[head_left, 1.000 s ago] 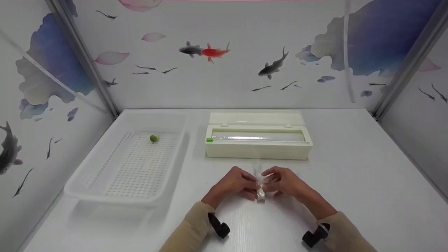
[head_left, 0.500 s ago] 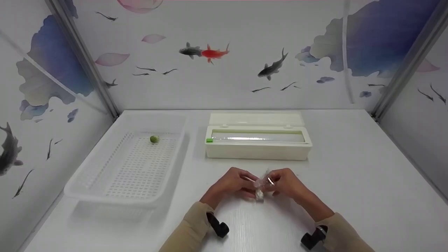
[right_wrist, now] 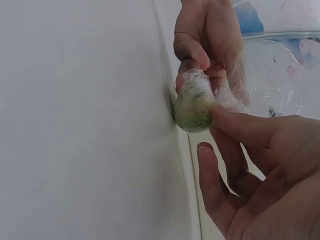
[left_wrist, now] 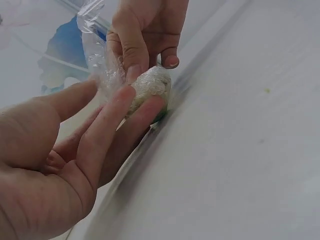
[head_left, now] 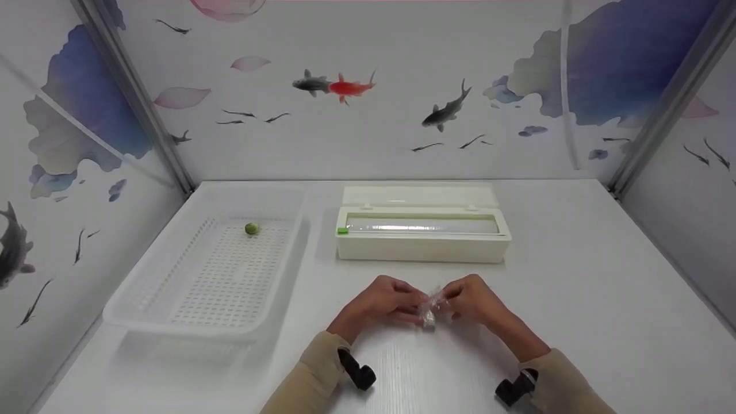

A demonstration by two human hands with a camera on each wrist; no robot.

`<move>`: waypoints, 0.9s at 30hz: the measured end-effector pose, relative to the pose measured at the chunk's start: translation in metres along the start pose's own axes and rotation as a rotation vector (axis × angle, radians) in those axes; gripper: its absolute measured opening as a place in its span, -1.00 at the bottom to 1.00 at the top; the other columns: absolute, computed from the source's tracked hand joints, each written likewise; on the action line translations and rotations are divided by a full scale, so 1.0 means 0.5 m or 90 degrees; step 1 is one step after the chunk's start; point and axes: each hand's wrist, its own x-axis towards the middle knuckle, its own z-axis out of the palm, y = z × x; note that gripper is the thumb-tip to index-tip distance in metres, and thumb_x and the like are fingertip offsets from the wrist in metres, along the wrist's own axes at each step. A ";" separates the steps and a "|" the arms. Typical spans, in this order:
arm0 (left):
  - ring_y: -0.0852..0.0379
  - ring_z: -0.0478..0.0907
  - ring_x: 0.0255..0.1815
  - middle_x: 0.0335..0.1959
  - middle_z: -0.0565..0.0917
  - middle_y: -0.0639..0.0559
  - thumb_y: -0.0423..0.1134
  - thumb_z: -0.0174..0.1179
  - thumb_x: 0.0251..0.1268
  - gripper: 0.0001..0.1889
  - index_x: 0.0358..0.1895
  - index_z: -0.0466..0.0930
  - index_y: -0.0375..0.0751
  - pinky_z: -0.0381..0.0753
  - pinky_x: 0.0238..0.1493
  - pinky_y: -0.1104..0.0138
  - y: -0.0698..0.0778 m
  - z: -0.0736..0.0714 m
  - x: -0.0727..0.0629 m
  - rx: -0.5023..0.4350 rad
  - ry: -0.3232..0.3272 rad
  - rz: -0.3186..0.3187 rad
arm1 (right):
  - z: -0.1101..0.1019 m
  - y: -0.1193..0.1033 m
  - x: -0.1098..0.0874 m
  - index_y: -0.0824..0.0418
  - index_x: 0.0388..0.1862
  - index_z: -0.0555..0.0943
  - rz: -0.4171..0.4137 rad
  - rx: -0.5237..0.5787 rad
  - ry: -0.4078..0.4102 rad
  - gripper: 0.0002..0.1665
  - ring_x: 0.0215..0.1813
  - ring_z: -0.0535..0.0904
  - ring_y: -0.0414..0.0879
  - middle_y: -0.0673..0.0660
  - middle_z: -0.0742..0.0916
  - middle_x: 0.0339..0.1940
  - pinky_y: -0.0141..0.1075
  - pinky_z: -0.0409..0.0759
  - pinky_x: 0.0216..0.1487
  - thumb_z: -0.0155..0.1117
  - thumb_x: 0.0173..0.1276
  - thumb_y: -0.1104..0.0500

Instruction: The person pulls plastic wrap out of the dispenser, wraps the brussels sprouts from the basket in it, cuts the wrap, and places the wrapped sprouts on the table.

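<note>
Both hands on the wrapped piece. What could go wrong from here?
1. Unwinding: loose film sticks out beside the wrapped green ball; it may tear or spring open if not pressed down.
2. Slipping: the left hand and right hand work it with their fingertips, so the rounded ball could slip away.
3. Bumping: the open box stands just beyond the hands; a forward push might shift it.

Glossy, crinkled clear plastic wrap (left_wrist: 151, 82)
</note>
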 end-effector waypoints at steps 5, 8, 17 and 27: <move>0.22 0.74 -0.29 -0.24 0.83 -0.04 -0.23 0.50 0.10 -0.78 -0.18 0.81 -0.17 0.69 -0.16 0.45 0.000 0.007 -0.001 0.092 0.046 0.037 | -0.017 -0.004 -0.002 0.25 -0.22 0.82 0.001 -0.002 -0.041 -0.85 -0.31 0.67 -0.19 0.15 0.85 -0.23 -0.30 0.73 -0.35 0.45 0.21 0.29; 0.22 0.74 -0.33 -0.28 0.82 -0.04 -0.24 0.51 0.07 -0.80 -0.21 0.81 -0.17 0.69 -0.19 0.44 -0.001 0.011 0.000 0.096 0.063 0.039 | -0.034 -0.007 -0.005 0.24 -0.11 0.80 0.015 0.020 -0.080 -0.79 -0.26 0.73 -0.14 0.15 0.84 -0.19 -0.28 0.75 -0.32 0.41 0.28 0.26; 0.19 0.74 -0.40 -0.33 0.82 -0.08 -0.34 0.48 0.08 -0.85 -0.25 0.81 -0.22 0.73 -0.25 0.41 0.004 0.014 -0.001 0.102 0.074 0.044 | -0.030 -0.023 -0.014 0.12 -0.01 0.75 0.001 0.002 -0.107 -0.61 -0.20 0.69 -0.07 0.08 0.79 -0.08 -0.23 0.75 -0.35 0.37 0.36 -0.10; 0.19 0.74 -0.47 -0.38 0.82 -0.10 -0.33 0.50 0.05 -0.86 -0.30 0.82 -0.24 0.72 -0.33 0.42 0.005 0.016 -0.004 0.086 0.086 0.026 | -0.018 -0.020 -0.014 0.20 -0.03 0.66 -0.034 -0.022 -0.126 -0.55 -0.29 0.65 -0.09 0.12 0.70 -0.25 -0.21 0.73 -0.37 0.53 0.21 -0.02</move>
